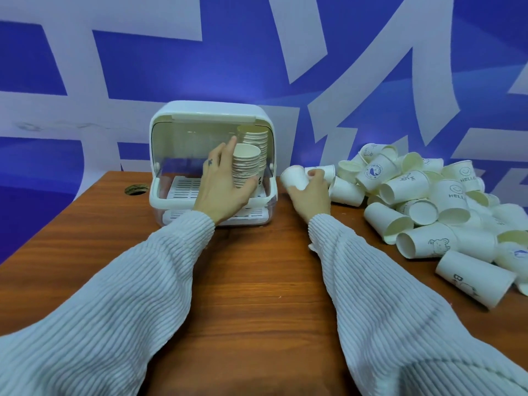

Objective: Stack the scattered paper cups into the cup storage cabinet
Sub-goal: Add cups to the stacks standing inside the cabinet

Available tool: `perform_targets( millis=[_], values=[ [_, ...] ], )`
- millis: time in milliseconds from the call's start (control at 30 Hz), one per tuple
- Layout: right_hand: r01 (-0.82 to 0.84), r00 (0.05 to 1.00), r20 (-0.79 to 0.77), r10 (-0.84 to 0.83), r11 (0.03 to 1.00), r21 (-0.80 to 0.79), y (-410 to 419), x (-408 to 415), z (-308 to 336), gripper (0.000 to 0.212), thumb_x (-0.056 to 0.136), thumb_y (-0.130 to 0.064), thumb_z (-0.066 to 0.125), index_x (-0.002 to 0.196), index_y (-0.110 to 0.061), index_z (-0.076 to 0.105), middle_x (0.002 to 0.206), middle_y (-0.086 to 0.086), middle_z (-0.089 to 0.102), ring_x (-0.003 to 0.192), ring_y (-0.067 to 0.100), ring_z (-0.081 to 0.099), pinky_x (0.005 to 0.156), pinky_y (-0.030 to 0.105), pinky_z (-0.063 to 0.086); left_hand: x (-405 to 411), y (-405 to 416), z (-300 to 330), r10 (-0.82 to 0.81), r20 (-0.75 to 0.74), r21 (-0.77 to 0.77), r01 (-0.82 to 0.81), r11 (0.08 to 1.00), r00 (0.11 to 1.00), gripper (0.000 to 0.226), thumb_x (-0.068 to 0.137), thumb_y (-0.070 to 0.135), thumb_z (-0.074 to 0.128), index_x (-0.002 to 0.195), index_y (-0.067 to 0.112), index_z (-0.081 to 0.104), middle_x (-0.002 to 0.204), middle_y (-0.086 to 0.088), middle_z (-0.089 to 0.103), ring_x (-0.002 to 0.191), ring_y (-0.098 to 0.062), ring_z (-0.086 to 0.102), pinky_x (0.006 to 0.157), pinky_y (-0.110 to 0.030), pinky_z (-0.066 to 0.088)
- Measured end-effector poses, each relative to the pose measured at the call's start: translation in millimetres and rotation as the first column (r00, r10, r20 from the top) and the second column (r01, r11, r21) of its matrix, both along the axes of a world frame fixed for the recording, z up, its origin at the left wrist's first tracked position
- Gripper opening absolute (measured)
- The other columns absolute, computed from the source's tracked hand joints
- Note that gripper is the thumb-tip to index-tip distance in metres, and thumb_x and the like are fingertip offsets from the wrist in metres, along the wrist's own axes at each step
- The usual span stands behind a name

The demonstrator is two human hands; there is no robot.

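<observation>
Reddish-brown wood-grain table (pixel 257 281), smooth surface with a round cable hole (pixel 136 189) near its far left corner. Behind it, a glossy blue wall (pixel 171 67) with broad pale grey shapes.

White plastic cup storage cabinet with rounded corners (pixel 211 112) stood at the far middle of the table, its clear lid swung up and the front open. Inside, a white slotted plastic tray (pixel 184 187) formed the floor; a second slotted panel showed below it through the clear base.

Two columns of nested white paper cups stood in the right part of the cabinet. The rear stack of nested cups (pixel 255 138) rose close to the roof, its rolled rims forming tight ridges. The front stack of nested cups (pixel 246 164) was shorter, mouth up, pale cream inside.

Left hand (pixel 221 192) was wrapped around the front stack, thumb on its right side low down, fingers behind its left side; a small dark mark showed on one finger. Right hand (pixel 310 192), just right of the cabinet, was closed around a single white paper cup (pixel 294 177), which lay tilted, its flat bottom toward the cabinet.

Loose heap of white paper cups (pixel 414 201) covered the right side of the table, most on their sides, tapered and thin-walled, several bearing line drawings or "HELLO" print. Both arms wore pale ribbed knit sleeves (pixel 114 310).
</observation>
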State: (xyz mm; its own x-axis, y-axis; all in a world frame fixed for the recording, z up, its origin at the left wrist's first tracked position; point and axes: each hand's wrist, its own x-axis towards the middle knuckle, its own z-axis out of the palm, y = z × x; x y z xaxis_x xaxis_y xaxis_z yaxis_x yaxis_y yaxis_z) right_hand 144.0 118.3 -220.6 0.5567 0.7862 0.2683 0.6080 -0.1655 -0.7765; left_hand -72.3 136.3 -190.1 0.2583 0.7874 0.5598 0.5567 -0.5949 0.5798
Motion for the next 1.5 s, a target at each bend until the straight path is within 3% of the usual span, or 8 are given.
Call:
perform_targets(
  millis=[200,367,533,633,900,1067,1367,1500],
  values=[
    [-0.005,0.899,-0.404,0.170,0.926,0.378,-64.1,-8.2,12.7,0.058,0.091,-0.018,0.069,0.143,-0.026,0.043,0.131,0.002,0.061,0.106,0.013,0.066,0.079,0.022,0.054,40.4,-43.6,4.5,-0.031,0.131,0.346,-0.017,0.938,0.991,0.049,0.087,0.028,0.062,0.133,0.009,0.059,0.139,-0.015,0.052,0.134,-0.034,0.045,0.116,-0.050,0.035],
    [-0.062,0.714,-0.569,0.409,0.846,0.530,-118.2,-10.5,23.7,0.042,0.096,-0.008,0.063,0.135,-0.019,0.050,0.113,0.006,0.069,0.103,0.021,0.072,0.095,0.038,0.059,88.2,-85.0,6.7,-0.142,0.301,-0.149,0.194,0.970,0.943,0.080,0.096,0.045,0.066,0.159,0.014,0.028,0.164,-0.009,0.028,0.149,-0.023,0.032,0.121,-0.037,0.028],
    [-0.254,0.871,-0.342,0.353,0.919,0.303,-154.3,15.7,21.4,0.026,0.098,-0.039,0.062,0.114,-0.020,0.070,0.102,-0.011,0.074,0.099,0.008,0.069,0.099,0.038,0.054,115.3,-99.3,3.3,-0.081,0.467,-0.367,0.276,0.888,0.880,0.094,0.095,0.042,0.069,0.162,0.012,0.010,0.166,-0.007,0.028,0.150,-0.021,0.032,0.118,-0.028,0.027],
    [-0.034,0.997,0.075,0.032,0.999,0.035,-172.3,55.1,32.1,0.023,0.094,-0.042,0.057,0.102,-0.026,0.072,0.102,-0.010,0.072,0.102,0.013,0.066,0.091,0.037,0.052,120.9,-106.8,-4.2,-0.144,0.387,-0.339,0.285,0.897,0.911,0.096,0.092,0.040,0.073,0.162,0.013,0.013,0.164,-0.005,0.032,0.146,-0.018,0.036,0.112,-0.021,0.028],
    [0.463,0.640,0.766,-0.063,0.827,-0.319,-256.1,130.3,61.4,0.050,0.087,-0.056,0.059,0.127,-0.026,0.058,0.128,0.009,0.058,0.121,0.032,0.052,0.094,0.046,0.041,142.8,-132.8,-18.2,-0.337,0.245,-0.295,0.401,0.867,0.909,0.092,0.087,0.044,0.074,0.160,0.021,0.022,0.151,-0.005,0.043,0.135,-0.019,0.048,0.107,-0.030,0.039],
    [0.487,0.729,0.676,0.107,0.614,-0.622,-283.7,140.0,51.3,0.069,0.080,-0.060,0.070,0.137,-0.031,0.045,0.126,0.003,0.057,0.113,0.029,0.058,0.072,0.037,0.038,164.4,-152.9,-20.9,-0.408,0.217,-0.306,0.459,0.834,0.887,0.092,0.091,0.040,0.073,0.162,0.017,0.018,0.160,-0.006,0.035,0.141,-0.018,0.041,0.105,-0.023,0.032],
    [0.254,0.867,0.498,-0.038,0.893,-0.373,-284.5,119.1,96.7,0.076,0.073,-0.050,0.081,0.133,-0.030,0.038,0.112,-0.002,0.056,0.100,0.025,0.060,0.090,0.049,0.053,137.3,-155.3,-4.7,-0.331,0.294,-0.211,0.399,0.892,0.896,0.088,0.090,0.038,0.075,0.160,0.020,0.025,0.147,0.007,0.046,0.124,-0.006,0.048,0.096,-0.009,0.038],
    [0.024,0.926,0.374,0.060,0.976,-0.216,-237.6,74.1,106.7,0.066,0.077,-0.033,0.084,0.130,-0.022,0.045,0.106,-0.001,0.063,0.087,0.017,0.064,0.075,0.036,0.053,98.2,-129.1,12.7,-0.214,0.401,-0.130,0.287,0.949,0.891,0.088,0.086,0.037,0.077,0.158,0.019,0.028,0.157,-0.001,0.041,0.139,-0.015,0.045,0.117,-0.034,0.037]
  ],
)
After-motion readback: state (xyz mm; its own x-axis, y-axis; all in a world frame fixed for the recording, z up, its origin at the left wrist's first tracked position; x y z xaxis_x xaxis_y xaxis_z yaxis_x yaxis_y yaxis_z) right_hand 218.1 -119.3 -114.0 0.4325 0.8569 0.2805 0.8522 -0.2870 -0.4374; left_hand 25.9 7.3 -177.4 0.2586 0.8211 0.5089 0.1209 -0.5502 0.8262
